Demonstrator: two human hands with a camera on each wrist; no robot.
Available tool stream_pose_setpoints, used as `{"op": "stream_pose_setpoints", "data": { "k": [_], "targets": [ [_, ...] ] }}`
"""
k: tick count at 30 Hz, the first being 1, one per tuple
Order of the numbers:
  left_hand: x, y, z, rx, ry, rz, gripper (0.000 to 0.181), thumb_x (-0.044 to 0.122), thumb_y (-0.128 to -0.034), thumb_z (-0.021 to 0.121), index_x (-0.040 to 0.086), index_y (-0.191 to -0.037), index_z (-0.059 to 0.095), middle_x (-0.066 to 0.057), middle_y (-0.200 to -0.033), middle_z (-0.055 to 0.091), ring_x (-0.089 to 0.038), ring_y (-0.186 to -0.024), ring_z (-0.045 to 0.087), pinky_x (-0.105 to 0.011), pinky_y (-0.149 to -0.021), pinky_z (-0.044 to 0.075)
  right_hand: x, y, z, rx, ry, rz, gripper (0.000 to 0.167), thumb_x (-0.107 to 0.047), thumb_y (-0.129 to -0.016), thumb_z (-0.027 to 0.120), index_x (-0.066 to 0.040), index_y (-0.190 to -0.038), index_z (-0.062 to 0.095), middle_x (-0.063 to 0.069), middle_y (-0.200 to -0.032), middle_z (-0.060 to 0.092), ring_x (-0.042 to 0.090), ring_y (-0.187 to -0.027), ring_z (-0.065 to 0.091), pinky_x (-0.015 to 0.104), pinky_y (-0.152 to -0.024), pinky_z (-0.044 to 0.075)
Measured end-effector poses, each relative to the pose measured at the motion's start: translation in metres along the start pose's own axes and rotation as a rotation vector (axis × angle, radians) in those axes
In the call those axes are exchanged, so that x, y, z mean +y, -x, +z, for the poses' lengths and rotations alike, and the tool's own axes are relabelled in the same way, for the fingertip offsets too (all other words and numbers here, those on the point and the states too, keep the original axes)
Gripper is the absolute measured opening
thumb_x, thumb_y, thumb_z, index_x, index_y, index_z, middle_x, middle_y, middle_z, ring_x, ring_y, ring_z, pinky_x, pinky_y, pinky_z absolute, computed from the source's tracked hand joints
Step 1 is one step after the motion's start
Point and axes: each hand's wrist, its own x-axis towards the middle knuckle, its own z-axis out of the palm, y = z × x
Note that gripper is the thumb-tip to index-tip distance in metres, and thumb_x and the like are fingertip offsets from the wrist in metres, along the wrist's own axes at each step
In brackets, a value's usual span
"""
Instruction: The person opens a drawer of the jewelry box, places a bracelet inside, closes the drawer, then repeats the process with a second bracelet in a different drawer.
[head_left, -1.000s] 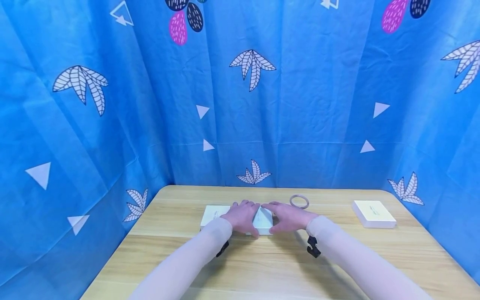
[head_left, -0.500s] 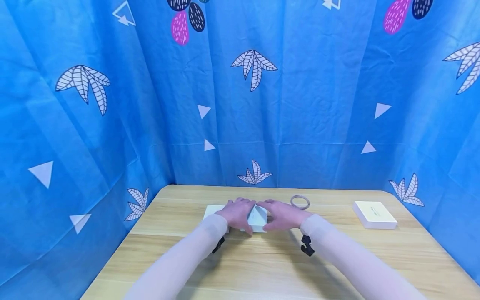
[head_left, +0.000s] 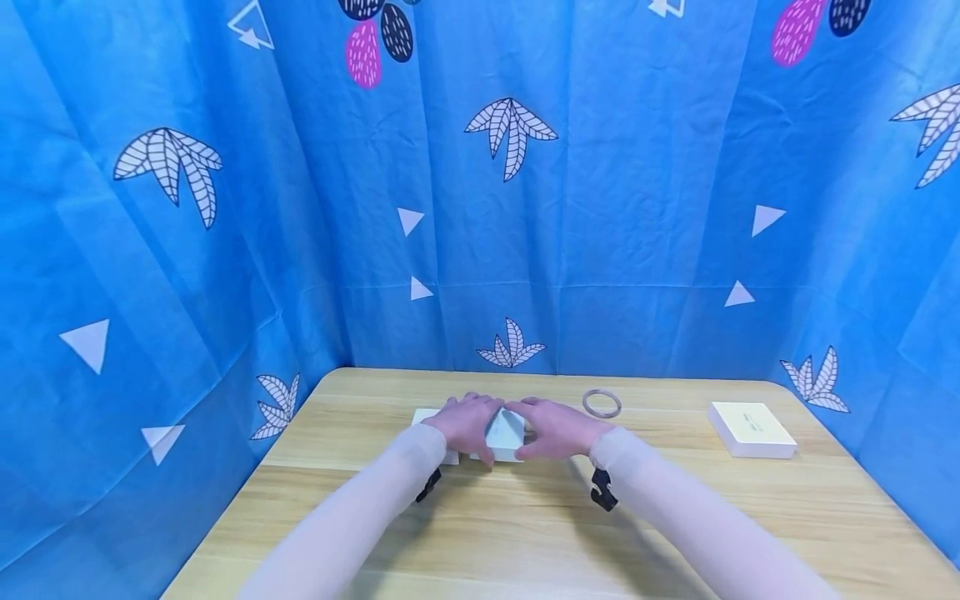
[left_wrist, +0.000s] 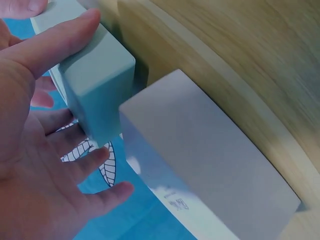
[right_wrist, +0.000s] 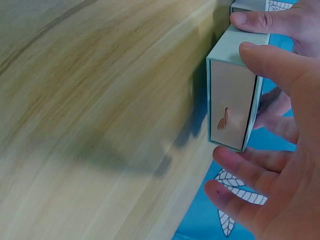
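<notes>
Since the earlier frames the pale green box [head_left: 506, 435] and both hands have shifted left along the table [head_left: 495, 533], closing on the white box [left_wrist: 200, 145] beside it. The left hand [head_left: 467, 423] and the right hand [head_left: 557, 427] share the hold: each has its thumb on the near side of the green box and some fingers behind it, while the lower fingers spread loosely. The green box stands on its long side between them, its pale end panel [right_wrist: 232, 102] facing right. Whether it touches the white box yet is hard to tell — the left hand covers that gap in the head view. The step in hand looks like sliding the green box up to its neighbour; the next move seems to call for small, level pressure to square the two edges — then an even release. A ring [head_left: 602, 404] lies behind the right hand.
</notes>
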Motion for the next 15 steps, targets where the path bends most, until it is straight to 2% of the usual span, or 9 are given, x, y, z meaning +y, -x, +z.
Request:
{"op": "stream_pose_setpoints", "data": {
  "k": [7, 15],
  "targets": [
    [-0.004, 0.003, -0.001, -0.009, 0.022, -0.008, 0.099, 0.038, -0.0637, 0.095, 0.024, -0.149, 0.047, 0.003, -0.139, 0.058, -0.022, -0.129, 0.045, -0.053, -0.111, 0.036, -0.004, -0.005, 0.002, 0.000, -0.027, -0.015, 0.083, -0.039, -0.084, 0.080, -0.016, -0.154, 0.042, 0.015, -0.143, 0.057, 0.023, -0.105, 0.066, 0.032, -0.083, 0.054],
    [-0.009, 0.004, 0.000, -0.022, 0.037, -0.025, 0.097, 0.035, -0.0654, 0.095, 0.024, -0.149, 0.047, 0.002, -0.143, 0.056, -0.025, -0.134, 0.043, -0.063, -0.117, 0.026, -0.005, -0.011, 0.008, -0.007, -0.026, -0.002, 0.084, -0.042, -0.083, 0.080, -0.017, -0.154, 0.042, 0.013, -0.141, 0.058, 0.019, -0.101, 0.064, 0.030, -0.080, 0.053]
  ]
}}
